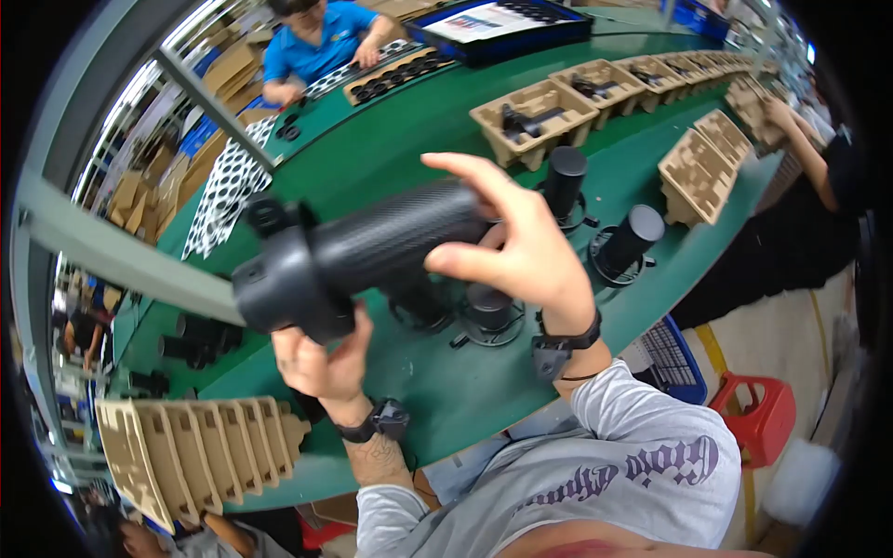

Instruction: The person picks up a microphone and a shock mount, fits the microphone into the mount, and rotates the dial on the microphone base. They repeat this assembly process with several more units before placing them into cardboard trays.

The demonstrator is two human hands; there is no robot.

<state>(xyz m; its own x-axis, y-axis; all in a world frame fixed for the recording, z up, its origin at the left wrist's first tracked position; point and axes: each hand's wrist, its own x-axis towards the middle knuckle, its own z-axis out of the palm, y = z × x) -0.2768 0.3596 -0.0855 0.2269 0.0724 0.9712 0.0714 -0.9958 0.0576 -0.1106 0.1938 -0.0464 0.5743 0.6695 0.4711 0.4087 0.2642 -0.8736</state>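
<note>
In the head view, a thick black tube [400, 228] with a textured side and a wide cap is raised in front of the person, over the green tabletop [419, 391], sloping down from right to left. The left hand [321, 365] is partly closed and has hold of the cap from below, thumb and fingers against it. The right hand [526, 237] is at the tube's right end, thumb and forefinger spread wide; whether its other fingers close on the tube cannot be told.

Beyond the right hand, a black cylinder [566, 172] stands upright, with a second cylinder [642, 226] in a ring-shaped base to its right. Another cylinder [490, 302] is just below the tube's right part. A row of cardboard trays [535, 139] runs along the far right, the nearest ones with black parts inside. At the near left is a ribbed cardboard piece [209, 451]. At the far left, a co-worker in a blue shirt [316, 46] reaches toward black parts.
</note>
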